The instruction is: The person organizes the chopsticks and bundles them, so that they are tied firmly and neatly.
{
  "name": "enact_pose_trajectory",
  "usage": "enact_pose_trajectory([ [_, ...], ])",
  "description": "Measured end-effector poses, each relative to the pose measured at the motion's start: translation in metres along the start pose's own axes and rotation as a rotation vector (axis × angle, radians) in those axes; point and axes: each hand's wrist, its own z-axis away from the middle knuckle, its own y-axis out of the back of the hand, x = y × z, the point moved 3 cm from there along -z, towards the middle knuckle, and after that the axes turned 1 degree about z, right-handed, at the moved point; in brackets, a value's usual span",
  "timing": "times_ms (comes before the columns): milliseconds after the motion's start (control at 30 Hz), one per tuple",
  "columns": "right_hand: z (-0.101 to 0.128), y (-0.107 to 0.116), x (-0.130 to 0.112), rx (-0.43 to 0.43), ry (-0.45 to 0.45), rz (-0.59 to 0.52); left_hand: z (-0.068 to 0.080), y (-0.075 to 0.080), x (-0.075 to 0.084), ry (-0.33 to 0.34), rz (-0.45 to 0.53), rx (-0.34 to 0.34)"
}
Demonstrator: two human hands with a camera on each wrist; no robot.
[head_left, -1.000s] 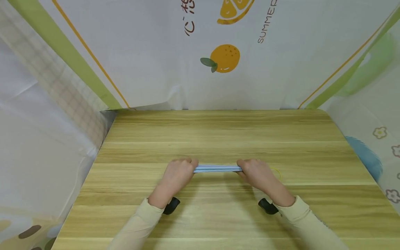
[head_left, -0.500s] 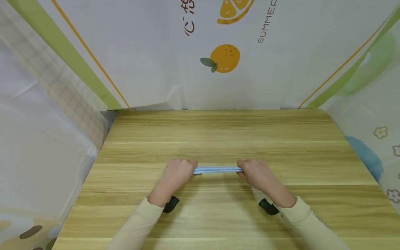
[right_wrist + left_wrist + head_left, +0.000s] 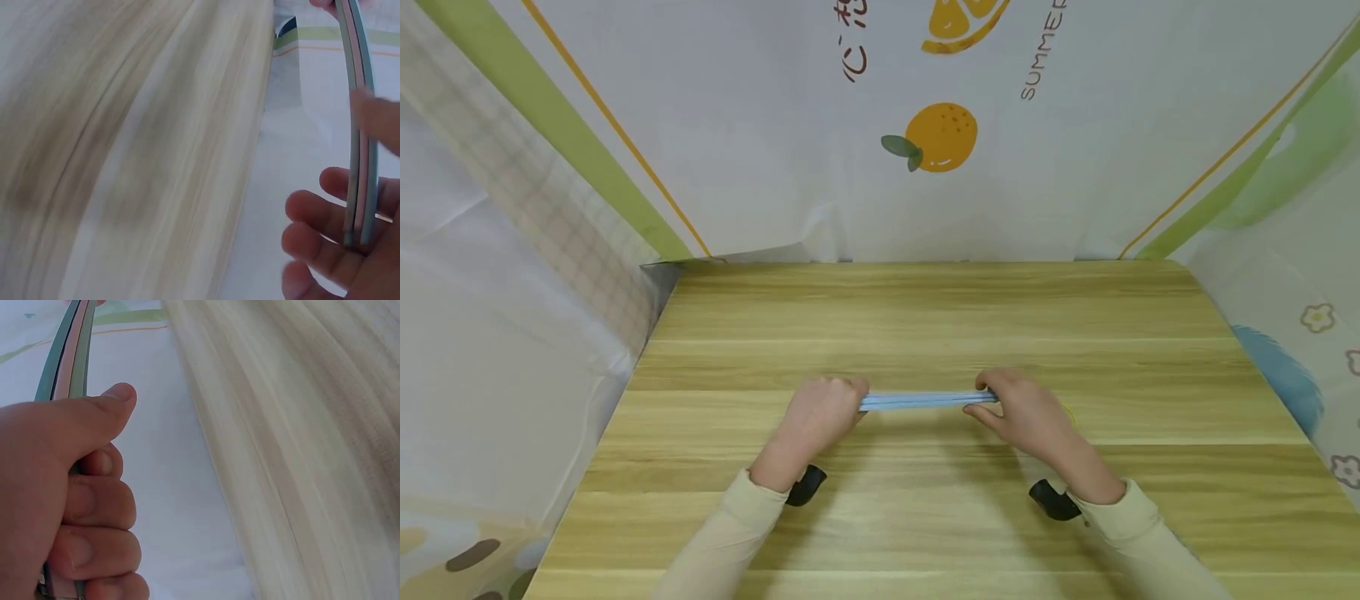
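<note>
Bundle of thin sticks lies left-right just above the desk, long axis across the person. Left hand grasps the left end in a closed fist; right hand holds the right end more loosely, fingers half curled. Both equally near. A yellow band lies beside the right hand. Printed cloth walls the desk in.

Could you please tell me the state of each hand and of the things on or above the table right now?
left hand: fist gripping the strips' left end.
right hand: loosely holding the strips' right end.
bundle of strips: level, held between both hands.
yellow rubber band: lying on the table, by the right hand.
</note>
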Motion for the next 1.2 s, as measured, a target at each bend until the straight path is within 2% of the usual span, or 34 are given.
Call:
enact_pose_trajectory([
  [333, 0.009, 0.001, 0.009, -0.024, -0.126, -0.244, -0.001, 0.001, -0.001, 0.015, 0.028, 0.008],
  [500, 0.010, -0.003, 0.011, 0.030, -0.151, -0.382, -0.001, 0.000, -0.001, 0.025, 0.033, 0.004],
  [700, 0.009, -0.008, 0.007, 0.061, -0.157, -0.451, 0.000, -0.001, 0.000, 0.034, 0.039, 0.001],
  [933, 0.010, -0.005, 0.006, 0.138, -0.249, -0.565, -0.003, 0.001, 0.005, 0.022, 0.038, -0.004],
  [1200, 0.012, -0.006, 0.005, 0.215, -0.234, -0.708, -0.005, 0.005, 0.008, 0.016, 0.039, -0.015],
])
